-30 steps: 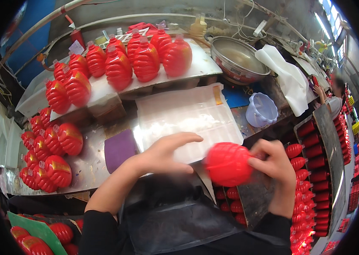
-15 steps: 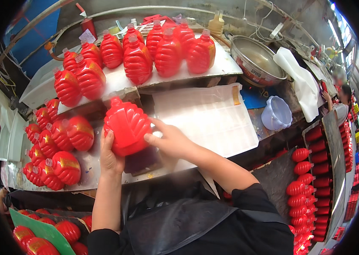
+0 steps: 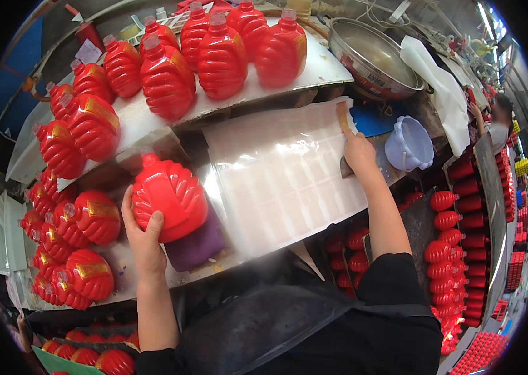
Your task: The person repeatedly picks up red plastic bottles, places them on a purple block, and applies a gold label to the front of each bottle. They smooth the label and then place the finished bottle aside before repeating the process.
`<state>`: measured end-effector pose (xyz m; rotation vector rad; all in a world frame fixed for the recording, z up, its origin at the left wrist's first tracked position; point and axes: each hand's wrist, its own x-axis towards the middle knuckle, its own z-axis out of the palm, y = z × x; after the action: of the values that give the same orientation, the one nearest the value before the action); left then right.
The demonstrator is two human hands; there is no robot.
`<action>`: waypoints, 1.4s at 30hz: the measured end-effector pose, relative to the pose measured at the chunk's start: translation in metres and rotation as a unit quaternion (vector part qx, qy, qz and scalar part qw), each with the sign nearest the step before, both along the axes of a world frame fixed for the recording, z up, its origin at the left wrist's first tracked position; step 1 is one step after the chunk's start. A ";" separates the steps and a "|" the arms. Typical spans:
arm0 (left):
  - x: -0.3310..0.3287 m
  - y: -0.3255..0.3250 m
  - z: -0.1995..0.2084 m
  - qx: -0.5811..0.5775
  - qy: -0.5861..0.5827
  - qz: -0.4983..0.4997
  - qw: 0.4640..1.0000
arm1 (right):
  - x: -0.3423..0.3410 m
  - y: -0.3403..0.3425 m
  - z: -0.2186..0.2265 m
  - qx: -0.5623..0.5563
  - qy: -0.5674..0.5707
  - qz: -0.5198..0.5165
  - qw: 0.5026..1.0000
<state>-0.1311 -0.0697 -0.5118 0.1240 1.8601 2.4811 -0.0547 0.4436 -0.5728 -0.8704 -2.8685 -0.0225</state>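
Note:
A red, ribbed plastic bottle (image 3: pixel 173 203) with a clear neck is held in my left hand (image 3: pixel 145 240), the thumb across its lower front and the fingers behind. Its smooth front panel faces up and bears no visible label. My right hand (image 3: pixel 359 155) is at the far right corner of a translucent white sheet (image 3: pixel 282 181), its fingers closed on the end of a narrow gold-tan strip (image 3: pixel 342 117). What the strip is cannot be told exactly. Below the held bottle lies a folded purple cloth (image 3: pixel 196 245) on the bench.
Several red bottles (image 3: pixel 222 62) stand on the raised white shelf, with more (image 3: pixel 91 275) at the left, some carrying gold labels. A metal basin (image 3: pixel 373 59) and a lilac bucket (image 3: pixel 409 144) are on the right. Stacked red bottles (image 3: pixel 442 253) fill the lower right; another person (image 3: pixel 498 128) is beyond.
My right hand has left the bottle and reached right to the gold-tan strip at the sheet's corner. My left hand keeps the bottle, now slightly lower and further left. The view has shifted.

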 end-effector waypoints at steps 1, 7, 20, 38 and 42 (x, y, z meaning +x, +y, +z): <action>0.000 0.000 0.000 -0.001 0.000 -0.001 1.000 | 0.000 -0.004 0.001 0.012 -0.018 -0.001 1.000; 0.001 0.003 -0.004 0.013 -0.013 0.004 1.000 | 0.072 -0.106 0.033 0.000 -0.144 0.123 0.982; 0.000 0.003 -0.006 -0.011 -0.013 -0.004 1.000 | 0.148 -0.148 0.026 -0.036 0.007 0.260 0.965; 0.001 -0.004 0.010 -0.151 0.058 0.016 0.987 | -0.036 -0.254 0.172 -0.529 0.074 0.336 0.776; -0.015 -0.006 0.023 -0.161 0.083 0.014 0.983 | -0.071 -0.304 0.168 -0.125 0.205 0.617 0.750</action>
<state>-0.1458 -0.0755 -0.4885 0.3023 2.3151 2.2076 -0.1256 0.1397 -0.4047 1.0007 -2.4378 0.6015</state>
